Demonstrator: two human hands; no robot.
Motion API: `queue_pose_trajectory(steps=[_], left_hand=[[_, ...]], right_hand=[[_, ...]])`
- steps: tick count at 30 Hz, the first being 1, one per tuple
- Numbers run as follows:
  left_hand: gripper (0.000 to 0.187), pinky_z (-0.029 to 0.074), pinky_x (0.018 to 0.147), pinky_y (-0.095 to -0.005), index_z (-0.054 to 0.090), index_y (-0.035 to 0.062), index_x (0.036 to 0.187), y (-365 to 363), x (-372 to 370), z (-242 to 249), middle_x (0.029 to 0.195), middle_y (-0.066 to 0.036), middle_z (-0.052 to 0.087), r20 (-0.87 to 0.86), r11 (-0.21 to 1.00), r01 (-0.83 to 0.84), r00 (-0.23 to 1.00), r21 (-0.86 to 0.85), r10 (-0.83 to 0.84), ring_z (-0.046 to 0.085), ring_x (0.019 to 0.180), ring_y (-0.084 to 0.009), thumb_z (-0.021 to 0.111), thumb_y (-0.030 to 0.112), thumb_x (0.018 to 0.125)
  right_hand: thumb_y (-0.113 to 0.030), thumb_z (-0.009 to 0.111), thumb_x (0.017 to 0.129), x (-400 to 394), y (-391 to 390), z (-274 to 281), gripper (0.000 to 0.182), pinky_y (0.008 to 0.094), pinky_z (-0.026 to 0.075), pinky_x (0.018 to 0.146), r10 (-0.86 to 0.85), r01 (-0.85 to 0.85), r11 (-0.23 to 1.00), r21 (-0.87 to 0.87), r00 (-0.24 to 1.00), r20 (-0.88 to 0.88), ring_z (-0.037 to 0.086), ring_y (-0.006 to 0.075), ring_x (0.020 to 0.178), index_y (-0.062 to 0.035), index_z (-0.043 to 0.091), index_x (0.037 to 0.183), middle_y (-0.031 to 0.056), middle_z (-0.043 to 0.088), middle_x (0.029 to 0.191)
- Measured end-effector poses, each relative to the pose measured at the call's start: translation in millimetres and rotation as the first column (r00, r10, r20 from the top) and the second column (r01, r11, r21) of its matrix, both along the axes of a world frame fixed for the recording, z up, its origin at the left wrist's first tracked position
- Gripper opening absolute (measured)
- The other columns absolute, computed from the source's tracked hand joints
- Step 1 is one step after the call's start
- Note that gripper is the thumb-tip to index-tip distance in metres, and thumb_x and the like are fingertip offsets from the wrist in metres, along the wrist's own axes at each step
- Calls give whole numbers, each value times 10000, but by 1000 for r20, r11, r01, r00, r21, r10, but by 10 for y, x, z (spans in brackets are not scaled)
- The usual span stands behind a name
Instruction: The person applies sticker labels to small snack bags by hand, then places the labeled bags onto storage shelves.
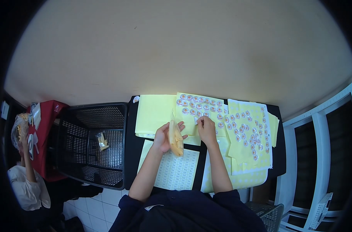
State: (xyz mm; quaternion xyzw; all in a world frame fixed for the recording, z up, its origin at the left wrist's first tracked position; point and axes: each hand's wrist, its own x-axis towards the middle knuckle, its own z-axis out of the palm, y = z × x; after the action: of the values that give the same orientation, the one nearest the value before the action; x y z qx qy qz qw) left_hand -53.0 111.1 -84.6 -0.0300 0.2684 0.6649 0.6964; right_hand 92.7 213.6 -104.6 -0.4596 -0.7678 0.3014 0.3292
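Observation:
A clear bag with pale yellow pieces (176, 141) lies in my left hand (163, 137), which is curved around it with the fingertips showing beyond its right side. My right hand (206, 129) is pinched at the lower edge of a yellow sheet of round stickers (189, 104); a small whitish bit shows at its fingertips, too small to make out. Below my left hand lies a sheet of small printed labels (178, 170). A plain yellow sheet (154, 112) is behind my left hand, and more round stickers on yellow sheets (247, 135) lie to the right.
A black plastic basket (125, 147) with one filled bag (103, 142) stands left of the black table (132, 154). At the far left a person (27, 185) reaches over a red-covered table (48, 143). A grey basket (270, 214) is at the lower right, beside a white frame (292, 154).

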Motion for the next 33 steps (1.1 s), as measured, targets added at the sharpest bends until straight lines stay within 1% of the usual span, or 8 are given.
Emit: queue_pose_trajectory(steps=[6,9,16,21,24,29,32,33], left_hand=[[415,357,889,-546,316,-15,1196,-6,4,-1,1209,-159,403,-8,1000,2,1000,-9,-2,412,1099,-251,253,252,884],[386,284,925,-575,287,12,1193,23,-3,9,1254,-171,354,-38,1000,7,999,1,-7,344,1178,-264,236,246,890],[358,402,871,-417,396,-7,1129,-35,98,191,1169,-143,452,-161,996,46,986,72,-34,477,1028,-267,318,246,888],[413,382,900,-362,319,10,1212,-112,178,376,1155,-141,466,-426,991,-128,895,36,131,479,1039,-235,298,280,901],[433,377,907,-351,270,21,1229,-239,93,303,1165,-142,443,-328,987,-5,943,160,58,469,1051,-232,308,302,901],[455,365,914,-326,228,28,1253,-713,242,578,1191,-134,400,-613,981,117,790,154,2,442,1082,-206,411,199,872],[549,365,910,-314,182,34,1276,-856,208,608,1203,-134,388,-705,958,212,709,191,-16,423,1102,-187,487,91,823],[565,369,899,-303,155,25,1279,-884,188,624,1186,-140,401,-716,962,189,698,196,9,437,1081,-183,489,112,832]], right_hand=[[-26,460,786,88,79,-28,66,354,438,601,-34,31,998,-50,998,-58,564,296,664,31,464,752,167,547,695],[-53,451,819,108,85,71,90,322,446,611,-24,-1,975,-223,993,-111,588,248,712,35,460,806,169,549,707],[-164,420,872,255,-244,600,239,254,414,766,69,-232,929,-287,874,-480,539,139,862,21,494,1004,66,570,892],[-264,358,903,288,-701,783,403,273,359,889,312,-616,650,-445,750,-583,455,164,1044,-12,391,1216,93,446,1171],[-270,296,915,259,-826,731,428,340,392,888,142,-628,577,-522,707,-693,423,232,1111,18,338,1229,132,377,1242],[-281,272,920,206,-973,764,435,329,393,885,91,-636,620,-458,639,-764,429,225,1102,23,341,1223,128,401,1215],[-227,326,913,201,-972,824,345,287,425,807,230,-575,727,-374,718,-657,482,174,995,13,426,1141,104,450,1124],[-189,367,900,219,-948,852,276,252,423,750,256,-415,882,-226,822,-509,490,137,904,8,459,1070,75,475,1031]])
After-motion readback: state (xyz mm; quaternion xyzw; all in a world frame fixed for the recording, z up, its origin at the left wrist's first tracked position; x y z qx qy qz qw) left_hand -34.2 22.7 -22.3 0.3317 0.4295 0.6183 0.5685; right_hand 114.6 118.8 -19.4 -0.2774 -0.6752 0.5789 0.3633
